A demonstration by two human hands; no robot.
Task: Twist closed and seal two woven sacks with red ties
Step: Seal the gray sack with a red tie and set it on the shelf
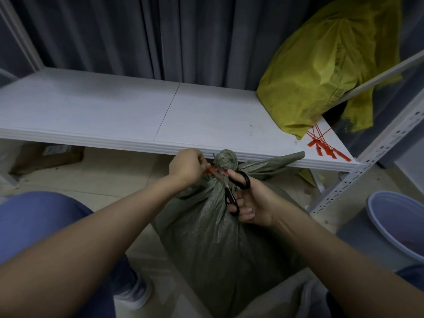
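Coarse matt woven green sack (220, 237), glossy black plastic-handled metal scissors (231, 187), smooth white shelf (114, 111).

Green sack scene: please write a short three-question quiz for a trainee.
1. True or false: the right hand holds black-handled scissors at the neck of the green sack.
2. Where do the spare red ties lie? A in the bucket; B on the white shelf by the yellow sack; C on the floor.
3. Short answer: what does the left hand pinch?
Key: 1 true; 2 B; 3 the red tie at the sack's neck.
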